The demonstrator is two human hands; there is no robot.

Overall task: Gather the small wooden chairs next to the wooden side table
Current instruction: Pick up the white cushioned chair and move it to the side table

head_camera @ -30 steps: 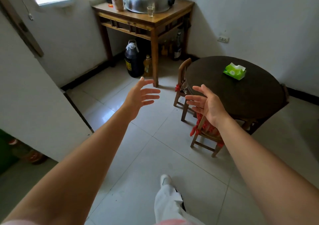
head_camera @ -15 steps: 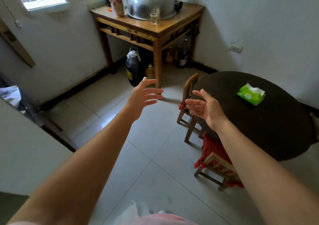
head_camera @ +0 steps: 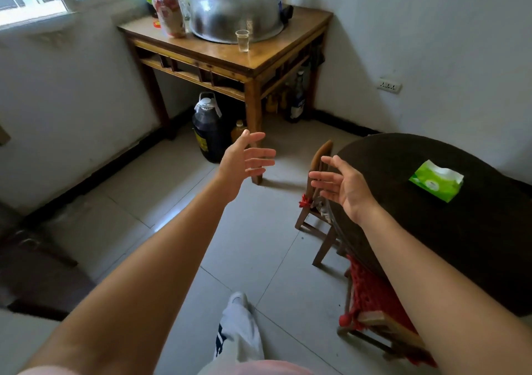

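Two small wooden chairs are tucked under a dark round table [head_camera: 417,230]. The farther chair [head_camera: 319,190] shows its curved back and two legs, with a red cushion tie at its seat. The nearer chair [head_camera: 374,314] has a red knitted cushion and is partly hidden by my right forearm. The wooden side table [head_camera: 259,58] stands in the far corner under the window. My left hand [head_camera: 244,161] is raised in the air with fingers spread, holding nothing. My right hand [head_camera: 342,184] hovers just in front of the farther chair's back, palm inward, empty.
A big metal dome lid [head_camera: 233,11], a clear cup [head_camera: 242,40] and a snack bag [head_camera: 169,14] sit on the side table. A dark jug [head_camera: 207,130] and bottles stand beneath it. A green tissue pack [head_camera: 436,183] lies on the round table. My leg [head_camera: 236,331] steps forward.
I have walked closer to the corner, so the side table and chairs look bigger. Both hands stay raised and empty. My right hand has come nearer to the farther chair's back.
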